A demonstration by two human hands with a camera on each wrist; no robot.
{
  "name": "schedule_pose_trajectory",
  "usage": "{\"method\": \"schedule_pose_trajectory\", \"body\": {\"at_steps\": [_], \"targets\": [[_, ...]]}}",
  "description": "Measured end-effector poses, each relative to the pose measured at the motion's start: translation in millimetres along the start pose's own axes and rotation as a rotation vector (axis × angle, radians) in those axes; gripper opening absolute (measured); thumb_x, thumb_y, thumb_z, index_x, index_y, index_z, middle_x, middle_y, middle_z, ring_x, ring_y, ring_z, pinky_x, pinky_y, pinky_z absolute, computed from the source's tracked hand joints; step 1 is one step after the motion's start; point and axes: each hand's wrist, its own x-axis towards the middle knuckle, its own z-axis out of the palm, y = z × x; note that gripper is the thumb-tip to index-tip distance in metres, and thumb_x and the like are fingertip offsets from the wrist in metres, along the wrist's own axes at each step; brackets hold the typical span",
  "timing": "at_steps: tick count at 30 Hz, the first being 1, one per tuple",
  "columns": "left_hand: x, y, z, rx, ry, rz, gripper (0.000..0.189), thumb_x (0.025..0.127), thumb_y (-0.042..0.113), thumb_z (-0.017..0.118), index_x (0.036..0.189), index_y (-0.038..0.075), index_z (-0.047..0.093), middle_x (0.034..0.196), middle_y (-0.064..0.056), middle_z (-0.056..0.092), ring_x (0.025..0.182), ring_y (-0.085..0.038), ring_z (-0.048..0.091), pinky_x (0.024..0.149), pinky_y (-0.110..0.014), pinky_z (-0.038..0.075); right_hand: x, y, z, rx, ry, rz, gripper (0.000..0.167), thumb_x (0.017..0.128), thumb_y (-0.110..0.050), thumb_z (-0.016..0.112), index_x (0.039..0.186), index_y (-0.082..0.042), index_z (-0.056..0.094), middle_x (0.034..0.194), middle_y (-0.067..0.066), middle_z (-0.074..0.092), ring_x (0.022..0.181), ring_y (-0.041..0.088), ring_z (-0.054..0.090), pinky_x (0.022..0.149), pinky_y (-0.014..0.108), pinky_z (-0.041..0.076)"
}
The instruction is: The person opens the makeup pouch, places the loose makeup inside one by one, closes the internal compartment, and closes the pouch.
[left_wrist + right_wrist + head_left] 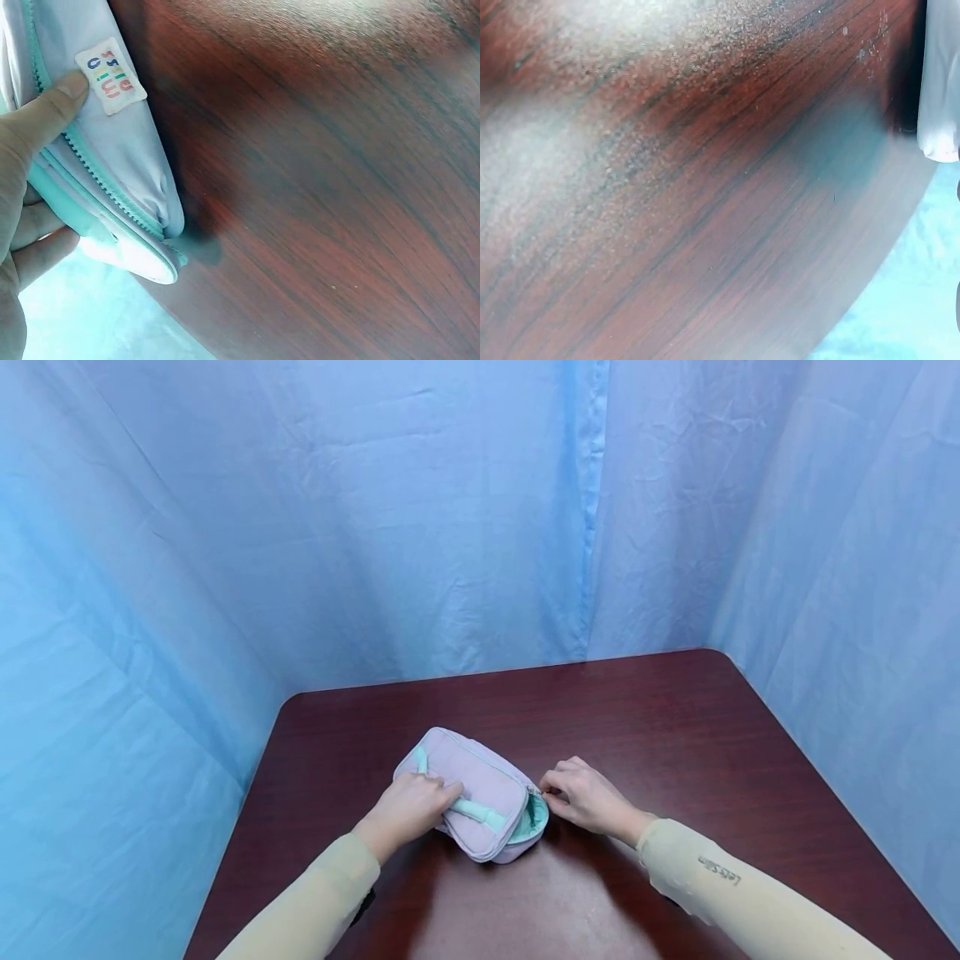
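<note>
A lilac zippered bag (476,768) with mint trim lies on the table, its lid partly unzipped at the right end. Mint lining (535,818) shows through that gap. My left hand (408,808) grips the bag by its lid and mint handle (477,812). In the left wrist view, the thumb presses beside a white label (112,79) with colourful letters, just past the mint zipper (97,176). At the open right corner, my right hand (588,797) pinches the zipper pull, which its fingers mostly hide. Only a sliver of the bag enters the right wrist view.
A dark reddish-brown wooden table (637,718) with rounded corners carries the bag. Light blue curtains (450,527) hang behind it and along both sides.
</note>
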Motion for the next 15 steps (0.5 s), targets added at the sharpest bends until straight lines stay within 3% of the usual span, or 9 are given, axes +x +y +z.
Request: {"method": "schedule_pose_trajectory", "body": {"at_steps": [15], "targets": [[8.9,8.8,-7.5,-0.022,-0.032,-0.143,0.034,0.07,0.012,0.087,0.079,0.017,0.054,0.061,0.002,0.06,0.051,-0.016,0.059,0.041,-0.03,0.04,1.9,-7.5,-5.9,0.027,0.046,-0.095,0.022,0.073,0.001,0.079,0.085,-0.014,0.068,0.076,-0.008,0.061,0.07,0.008,0.052,0.07,0.028,0.045]]}}
